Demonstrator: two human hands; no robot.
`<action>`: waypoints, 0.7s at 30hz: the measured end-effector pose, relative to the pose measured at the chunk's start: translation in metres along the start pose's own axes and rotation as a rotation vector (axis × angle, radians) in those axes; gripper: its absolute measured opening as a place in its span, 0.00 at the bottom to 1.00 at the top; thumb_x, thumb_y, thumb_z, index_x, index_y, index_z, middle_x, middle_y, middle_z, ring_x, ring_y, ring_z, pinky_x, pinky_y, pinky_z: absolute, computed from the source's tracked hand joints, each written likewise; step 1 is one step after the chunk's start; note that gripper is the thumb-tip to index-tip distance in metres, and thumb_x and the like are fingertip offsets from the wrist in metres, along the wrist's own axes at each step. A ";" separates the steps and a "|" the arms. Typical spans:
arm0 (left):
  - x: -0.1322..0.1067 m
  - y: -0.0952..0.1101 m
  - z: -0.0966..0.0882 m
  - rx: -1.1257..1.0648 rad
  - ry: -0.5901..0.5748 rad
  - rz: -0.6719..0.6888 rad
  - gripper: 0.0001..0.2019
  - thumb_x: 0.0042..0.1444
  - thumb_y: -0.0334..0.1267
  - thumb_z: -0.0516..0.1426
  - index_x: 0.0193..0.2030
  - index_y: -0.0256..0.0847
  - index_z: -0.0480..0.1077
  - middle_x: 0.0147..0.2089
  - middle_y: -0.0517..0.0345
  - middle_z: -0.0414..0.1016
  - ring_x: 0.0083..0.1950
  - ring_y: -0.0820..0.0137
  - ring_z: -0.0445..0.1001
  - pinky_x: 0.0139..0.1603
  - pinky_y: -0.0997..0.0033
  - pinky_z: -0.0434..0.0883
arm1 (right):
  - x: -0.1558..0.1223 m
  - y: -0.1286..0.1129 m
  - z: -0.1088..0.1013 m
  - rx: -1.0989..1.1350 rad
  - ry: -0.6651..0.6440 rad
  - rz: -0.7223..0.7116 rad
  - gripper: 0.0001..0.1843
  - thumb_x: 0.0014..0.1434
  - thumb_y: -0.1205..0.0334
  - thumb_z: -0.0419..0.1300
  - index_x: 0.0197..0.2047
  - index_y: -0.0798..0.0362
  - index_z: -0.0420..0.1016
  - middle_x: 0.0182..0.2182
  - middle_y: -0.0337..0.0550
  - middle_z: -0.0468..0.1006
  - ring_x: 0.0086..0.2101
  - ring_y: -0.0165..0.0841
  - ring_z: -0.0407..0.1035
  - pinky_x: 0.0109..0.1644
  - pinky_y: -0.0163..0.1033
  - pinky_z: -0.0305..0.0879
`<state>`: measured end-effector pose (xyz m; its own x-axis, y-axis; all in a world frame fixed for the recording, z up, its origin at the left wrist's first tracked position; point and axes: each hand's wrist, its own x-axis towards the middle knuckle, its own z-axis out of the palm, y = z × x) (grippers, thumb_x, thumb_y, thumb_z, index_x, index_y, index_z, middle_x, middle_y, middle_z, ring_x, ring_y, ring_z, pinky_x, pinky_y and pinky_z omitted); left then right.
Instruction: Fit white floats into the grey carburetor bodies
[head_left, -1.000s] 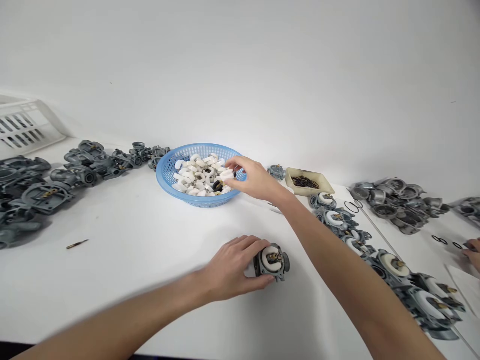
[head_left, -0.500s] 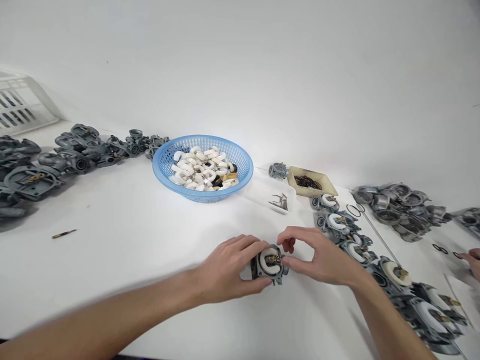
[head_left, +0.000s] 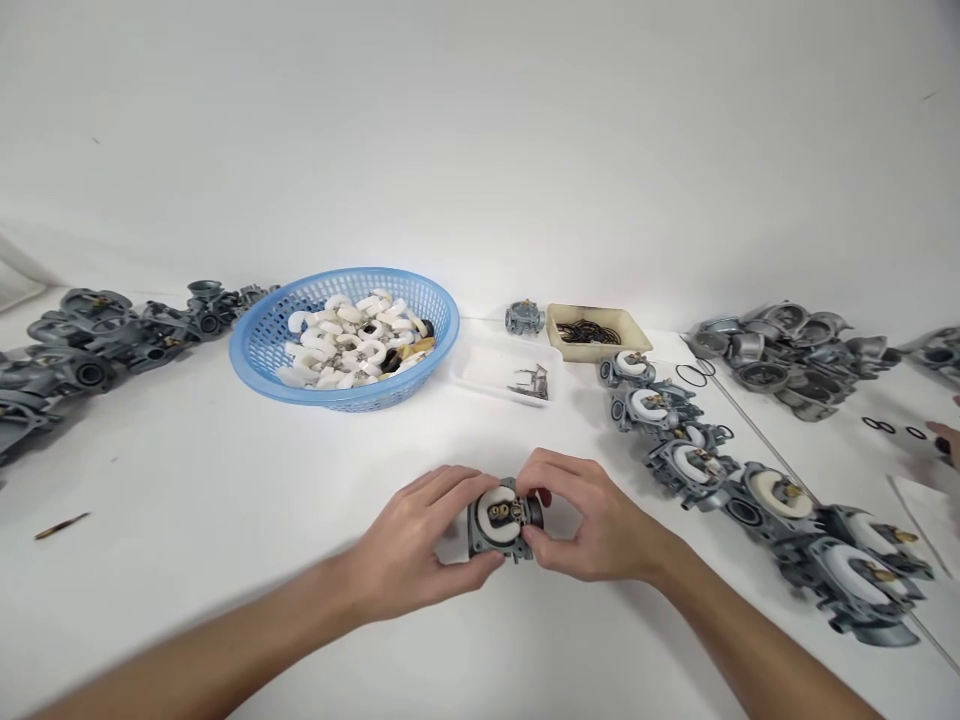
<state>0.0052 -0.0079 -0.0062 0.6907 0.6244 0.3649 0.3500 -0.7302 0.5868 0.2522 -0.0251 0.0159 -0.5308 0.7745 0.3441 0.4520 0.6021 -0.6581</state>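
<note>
A grey carburetor (head_left: 501, 520) with a white float on its face is held low on the white counter (head_left: 225, 480), near the front edge and about midway across. It is clasped from its left side by the left hand (head_left: 409, 545), fingers curled over the top and thumb beneath. The right hand (head_left: 592, 530) is pressed against its right side, with fingertips pinched at the upper edge of the body.

Bare counter is seen to the left of the hands, broken only by a small pin (head_left: 61, 525) far to the left. Behind the hands an open strip is left before the blue basket (head_left: 341, 398) of white floats and the clear tray (head_left: 484, 365) beside it. To the right, room is bounded by a diagonal row of fitted carburetors (head_left: 750, 492) running toward the near corner. Grey castings (head_left: 90, 335) are heaped along the far left. Another person's hand (head_left: 946, 440) is seen at the right border.
</note>
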 end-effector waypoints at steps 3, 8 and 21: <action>0.000 0.000 0.000 0.001 -0.002 0.007 0.28 0.60 0.41 0.63 0.64 0.47 0.59 0.57 0.51 0.73 0.56 0.61 0.74 0.56 0.61 0.74 | 0.000 -0.001 0.000 -0.040 0.023 -0.019 0.13 0.52 0.69 0.61 0.42 0.50 0.69 0.33 0.37 0.70 0.30 0.29 0.63 0.35 0.37 0.63; 0.000 -0.001 0.000 0.020 0.002 0.019 0.28 0.60 0.40 0.62 0.65 0.47 0.59 0.58 0.50 0.73 0.56 0.61 0.74 0.56 0.61 0.74 | 0.000 -0.001 0.001 -0.073 0.052 -0.042 0.13 0.52 0.68 0.61 0.42 0.50 0.69 0.33 0.36 0.71 0.29 0.29 0.64 0.34 0.37 0.62; -0.003 -0.003 -0.007 -0.036 -0.056 -0.035 0.26 0.65 0.48 0.57 0.67 0.48 0.57 0.60 0.49 0.71 0.56 0.59 0.74 0.54 0.60 0.75 | 0.006 -0.016 -0.014 -0.124 -0.037 0.045 0.28 0.51 0.56 0.70 0.54 0.49 0.69 0.45 0.41 0.74 0.42 0.35 0.69 0.46 0.41 0.66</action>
<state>-0.0020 -0.0057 -0.0040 0.7131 0.6323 0.3028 0.3527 -0.6969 0.6245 0.2517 -0.0271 0.0373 -0.5330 0.7949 0.2897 0.5597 0.5881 -0.5839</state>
